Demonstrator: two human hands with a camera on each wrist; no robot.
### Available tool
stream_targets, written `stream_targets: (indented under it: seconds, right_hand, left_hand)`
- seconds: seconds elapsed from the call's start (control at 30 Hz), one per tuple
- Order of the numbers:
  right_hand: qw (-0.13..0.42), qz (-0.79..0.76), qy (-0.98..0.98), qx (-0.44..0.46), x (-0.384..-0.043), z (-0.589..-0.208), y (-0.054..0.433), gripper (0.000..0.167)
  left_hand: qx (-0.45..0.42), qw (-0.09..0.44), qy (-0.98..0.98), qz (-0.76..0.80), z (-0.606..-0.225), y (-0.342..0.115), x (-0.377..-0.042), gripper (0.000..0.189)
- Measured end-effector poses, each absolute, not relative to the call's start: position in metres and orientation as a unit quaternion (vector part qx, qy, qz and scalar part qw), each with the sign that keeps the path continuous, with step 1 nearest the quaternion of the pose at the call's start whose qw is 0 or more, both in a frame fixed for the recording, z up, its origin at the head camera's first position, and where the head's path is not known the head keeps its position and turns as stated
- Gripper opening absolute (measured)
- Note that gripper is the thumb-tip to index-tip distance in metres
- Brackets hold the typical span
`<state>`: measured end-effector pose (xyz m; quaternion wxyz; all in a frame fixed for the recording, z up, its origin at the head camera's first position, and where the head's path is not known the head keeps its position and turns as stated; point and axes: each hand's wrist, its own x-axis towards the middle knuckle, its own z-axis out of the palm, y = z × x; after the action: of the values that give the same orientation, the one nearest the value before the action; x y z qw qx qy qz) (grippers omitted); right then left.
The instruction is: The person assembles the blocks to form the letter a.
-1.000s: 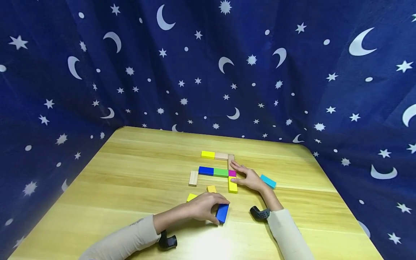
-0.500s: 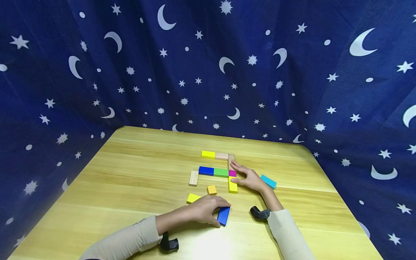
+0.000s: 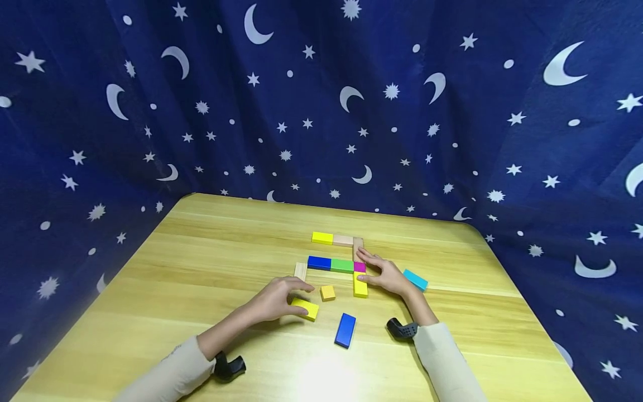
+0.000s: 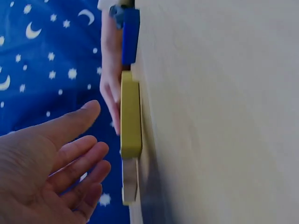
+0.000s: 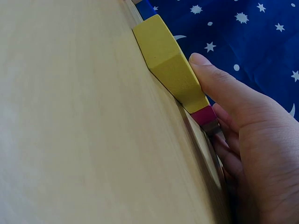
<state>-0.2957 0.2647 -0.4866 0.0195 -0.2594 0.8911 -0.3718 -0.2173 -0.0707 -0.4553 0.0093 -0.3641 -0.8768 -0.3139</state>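
Observation:
My left hand (image 3: 275,300) hovers over a loose yellow block (image 3: 307,310), thumb and fingers spread around it; the left wrist view shows a gap between the hand and the yellow block (image 4: 131,119). My right hand (image 3: 385,276) rests at the right side of the block arrangement. Its thumb touches a yellow block (image 5: 175,70), and its fingers reach a beige block (image 3: 358,245). Between those two lies a magenta block (image 3: 359,267). To its left run a green block (image 3: 342,266) and a blue block (image 3: 319,263). A light wood block (image 3: 300,271) is partly behind my left hand.
A second blue block (image 3: 345,330) lies nearer the front, below a small orange block (image 3: 327,293). Right of my right hand is a light blue block (image 3: 415,280). A yellow block (image 3: 322,238) and a pinkish block (image 3: 342,240) form the far row. A starry curtain (image 3: 301,100) hangs behind the table.
My left hand has let go of the loose blue block and moved left and away from me to the yellow block. The right hand has stayed in place.

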Motion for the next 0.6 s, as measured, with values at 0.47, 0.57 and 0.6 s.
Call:
stream_targets:
  seconds: [0.47, 0.57, 0.6]
  right_hand:
    - [0.021, -0.377, 0.885, -0.271, -0.291, -0.478, 0.262, 0.066]
    - [0.017, -0.377, 0.886, -0.269, -0.295, -0.484, 0.264, 0.067]
    - [0.018, -0.378, 0.886, -0.267, -0.295, -0.485, 0.265, 0.067]
  left_hand:
    - [-0.364, 0.029, -0.872, -0.325, -0.478, -0.098, -0.223, 0.037]
    - [-0.364, 0.039, -0.869, -0.332, -0.481, -0.096, -0.224, 0.034]
    - [-0.364, 0.043, -0.869, -0.331, -0.482, -0.095, -0.224, 0.033]
